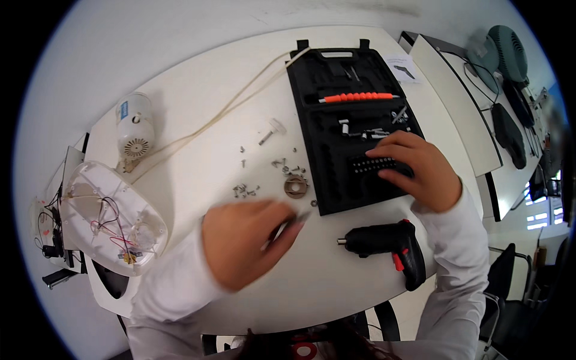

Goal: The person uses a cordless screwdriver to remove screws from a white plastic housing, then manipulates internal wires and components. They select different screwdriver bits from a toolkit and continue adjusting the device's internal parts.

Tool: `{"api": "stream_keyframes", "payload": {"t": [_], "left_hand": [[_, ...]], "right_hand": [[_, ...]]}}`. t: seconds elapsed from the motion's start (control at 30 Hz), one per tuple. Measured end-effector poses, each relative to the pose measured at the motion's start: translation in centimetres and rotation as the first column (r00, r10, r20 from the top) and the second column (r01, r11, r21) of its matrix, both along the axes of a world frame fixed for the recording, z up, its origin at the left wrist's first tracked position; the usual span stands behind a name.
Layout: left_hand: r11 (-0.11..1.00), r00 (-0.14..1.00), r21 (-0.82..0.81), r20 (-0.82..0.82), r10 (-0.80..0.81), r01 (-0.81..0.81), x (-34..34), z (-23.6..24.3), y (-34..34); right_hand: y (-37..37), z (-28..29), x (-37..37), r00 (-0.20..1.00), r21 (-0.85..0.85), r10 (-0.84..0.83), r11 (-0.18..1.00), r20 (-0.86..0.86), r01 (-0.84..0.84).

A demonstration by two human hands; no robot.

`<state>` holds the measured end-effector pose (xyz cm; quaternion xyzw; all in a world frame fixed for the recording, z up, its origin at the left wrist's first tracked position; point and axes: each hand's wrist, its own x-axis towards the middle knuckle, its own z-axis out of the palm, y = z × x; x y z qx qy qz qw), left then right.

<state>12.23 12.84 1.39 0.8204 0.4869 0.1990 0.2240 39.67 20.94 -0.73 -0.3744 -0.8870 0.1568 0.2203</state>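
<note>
My left hand point(249, 243), smeared by motion, is over the white table in a pinch. A small grey metal piece point(305, 216) sticks out between its thumb and finger; its kind is too blurred to tell. My right hand point(423, 171) reaches over the open black tool case point(329, 201), its thumb and fingers gripping a black bit holder point(362, 165) with rows of small bits. A black cordless screwdriver point(384, 240) with red trim lies below the case. Nearest my left hand are a round brown part point(295, 186) and loose screws point(244, 191).
An orange flexible shaft point(358, 96) and sockets point(375, 133) lie in the case. A white motor point(135, 126) with a pale cord point(222, 114) and an opened white housing point(114, 216) with wires are at left. A fan point(509, 53) stands on the right-hand table.
</note>
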Motion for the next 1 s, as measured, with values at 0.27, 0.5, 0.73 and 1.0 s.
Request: {"api": "stream_keyframes", "payload": {"t": [0.27, 0.5, 0.73, 1.0], "left_hand": [[0.901, 0.938, 0.403, -0.222, 0.266, -0.160, 6.0, -5.6, 9.5], [0.931, 0.961, 0.337, -0.179, 0.211, -0.141, 6.6, -7.1, 10.4], [0.959, 0.970, 0.272, -0.200, 0.137, -0.079, 5.8, -6.8, 10.7], [0.958, 0.979, 0.279, -0.169, 0.117, -0.067, 5.3, -6.6, 10.6]], "right_hand": [[2.6, -2.3, -2.0, 0.999, -0.173, -0.014, 0.985, -0.047, 0.006], [2.7, -4.2, -1.7, 0.985, -0.097, -0.021, 0.995, -0.170, 0.004], [2.5, -4.0, -1.8, 0.974, -0.051, -0.040, 0.998, -0.223, 0.029], [2.5, -3.9, -1.5, 0.948, -0.155, -0.101, 0.986, -0.302, 0.056]]}}
